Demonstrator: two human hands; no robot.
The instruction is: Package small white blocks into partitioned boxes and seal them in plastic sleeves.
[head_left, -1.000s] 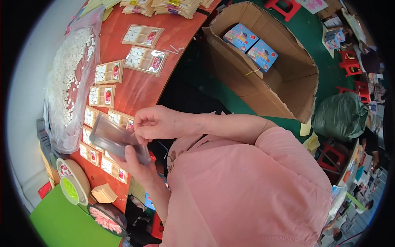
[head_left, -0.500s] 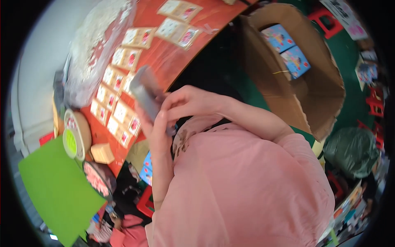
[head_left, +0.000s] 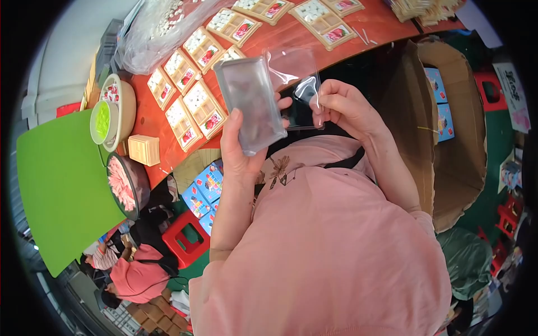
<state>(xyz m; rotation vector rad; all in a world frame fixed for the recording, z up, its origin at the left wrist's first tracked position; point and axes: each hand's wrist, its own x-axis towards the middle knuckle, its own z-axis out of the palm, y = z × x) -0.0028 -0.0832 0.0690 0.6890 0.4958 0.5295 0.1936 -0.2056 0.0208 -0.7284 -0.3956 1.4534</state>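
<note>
Glare on clear film (head_left: 295,63) (dark fisheye rim)

Reddish desk (head_left: 150,115) across the far side, pale wall (head_left: 70,47) far left, green panel (head_left: 67,185) left, green floor (head_left: 491,151) right, red stool (head_left: 180,224) near left

Print on boxes and a sheet
Blue boxes (head_left: 208,182) bear multicoloured print too small to read; a white sheet (head_left: 513,92) at far right shows bold dark lettering.
</note>
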